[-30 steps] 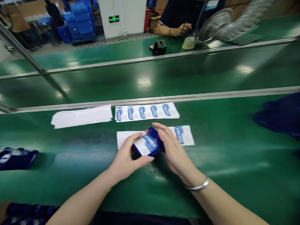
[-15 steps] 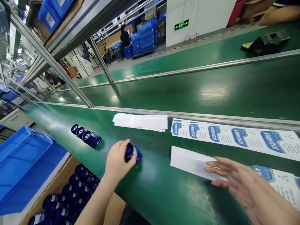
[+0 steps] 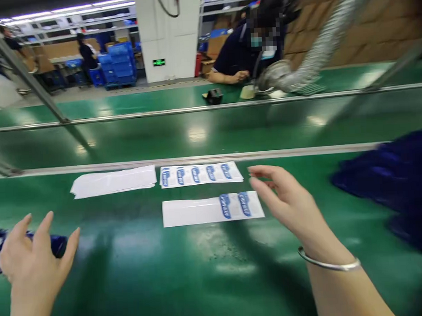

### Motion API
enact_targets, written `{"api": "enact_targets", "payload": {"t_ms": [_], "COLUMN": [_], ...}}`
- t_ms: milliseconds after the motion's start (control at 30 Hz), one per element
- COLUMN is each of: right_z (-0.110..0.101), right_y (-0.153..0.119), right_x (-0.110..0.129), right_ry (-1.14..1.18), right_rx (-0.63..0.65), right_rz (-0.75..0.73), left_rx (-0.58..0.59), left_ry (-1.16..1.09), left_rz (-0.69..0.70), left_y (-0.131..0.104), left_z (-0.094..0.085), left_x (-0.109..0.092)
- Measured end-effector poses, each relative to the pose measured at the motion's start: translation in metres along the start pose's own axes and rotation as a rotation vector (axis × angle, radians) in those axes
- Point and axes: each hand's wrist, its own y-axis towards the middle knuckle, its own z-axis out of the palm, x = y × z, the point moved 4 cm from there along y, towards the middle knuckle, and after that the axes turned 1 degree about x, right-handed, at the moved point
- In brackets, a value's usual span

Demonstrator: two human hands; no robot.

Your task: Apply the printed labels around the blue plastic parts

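Observation:
My left hand (image 3: 34,266) is at the left with its fingers spread, over dark blue round parts (image 3: 59,245) that it partly covers; no grip on them shows. My right hand (image 3: 293,208) hovers at the right end of the label strips, thumb and fingers a little apart, nothing visible between them. Beside it lies a white backing strip (image 3: 190,212) with two blue-and-white labels at its right end. Behind that is a label sheet (image 3: 201,174) bearing several labels. Left of the sheet rests a stack of blank white strips (image 3: 114,182).
A blurred heap of dark blue items (image 3: 390,183) covers the right of the green bench (image 3: 149,282). A metal rail (image 3: 284,153) runs along its far edge. Across the line sits a masked co-worker (image 3: 234,54) by a flexible silver duct (image 3: 331,36).
The view has swung right. My left hand has let go of the dark blue part and opened. My right hand has moved from the strip's blank part to beyond its labelled end.

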Motion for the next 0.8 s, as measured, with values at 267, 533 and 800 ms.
{"api": "enact_targets", "payload": {"t_ms": [267,533,800], "right_z": [0.033,0.018,-0.104], "right_y": [-0.003,-0.001,0.002], "right_x": [-0.051,-0.019,-0.064], "right_ry": [-0.425,0.074,-0.085], "right_rx": [0.428,0.376,-0.779], "right_rz": [-0.201,-0.361,0.028], "left_rx": [0.431,0.492,0.364], "left_ry": [-0.329,-0.424,-0.370], "left_rz": [0.752,0.817,0.847], "left_y": [-0.026,-0.064,-0.054], "left_z": [0.068,0.130,0.147], "left_x": [-0.232,-0.284,-0.274]}}
